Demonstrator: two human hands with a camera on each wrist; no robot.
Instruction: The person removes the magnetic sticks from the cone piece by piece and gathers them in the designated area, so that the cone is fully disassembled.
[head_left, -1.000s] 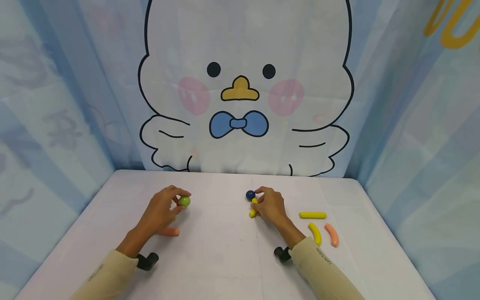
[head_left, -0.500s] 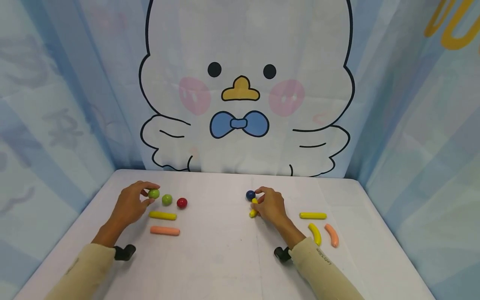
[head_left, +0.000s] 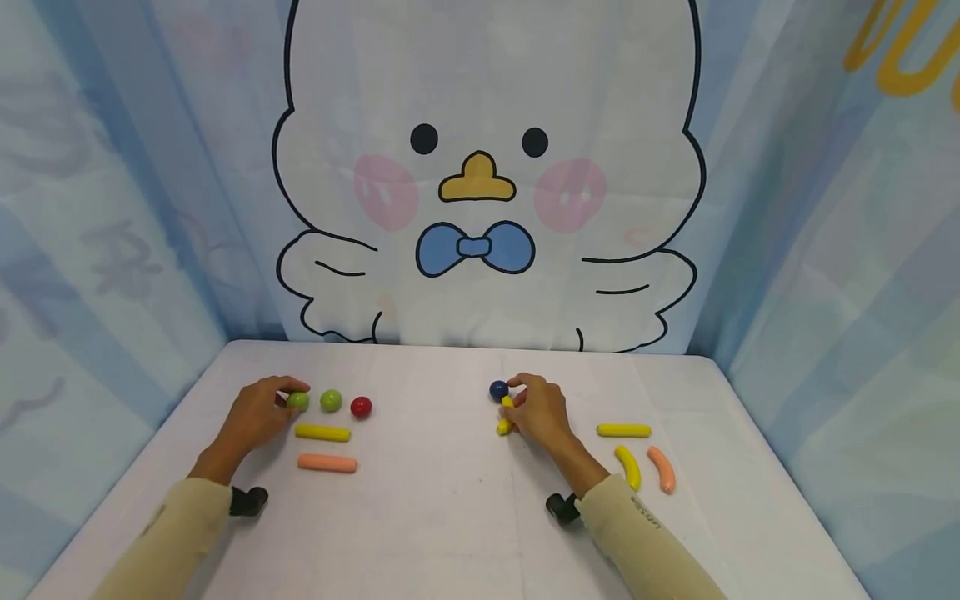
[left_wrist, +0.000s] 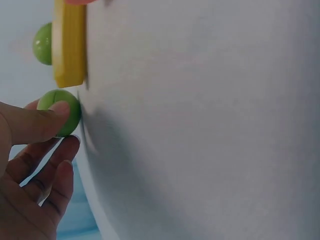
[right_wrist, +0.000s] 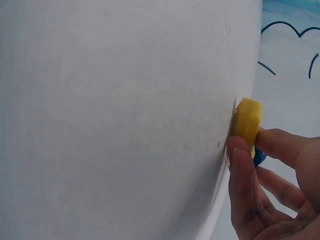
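In the head view my left hand (head_left: 257, 412) pinches a green ball (head_left: 298, 402) between thumb and fingers, low at the table top. That ball stands at the left end of a row with a second green ball (head_left: 331, 400) and a red ball (head_left: 362, 407). Nearer than the row lie a straight yellow stick (head_left: 322, 432) and a straight orange stick (head_left: 327, 462). My right hand (head_left: 544, 414) holds a short yellow stick (right_wrist: 247, 120) between thumb and fingertips. Its far end meets a dark blue ball (head_left: 498, 390); fingers partly hide both in the right wrist view.
On the right of the white table (head_left: 442, 517) lie another straight yellow stick (head_left: 624, 430), a curved yellow stick (head_left: 627, 467) and a curved orange stick (head_left: 662, 469). A curtain with a cartoon bird (head_left: 480, 83) hangs behind the far table edge.
My left hand has carried the green ball leftward, then lowered it beside the other green ball, uncovering the row and the sticks. The right hand has stayed in place on its yellow stick.
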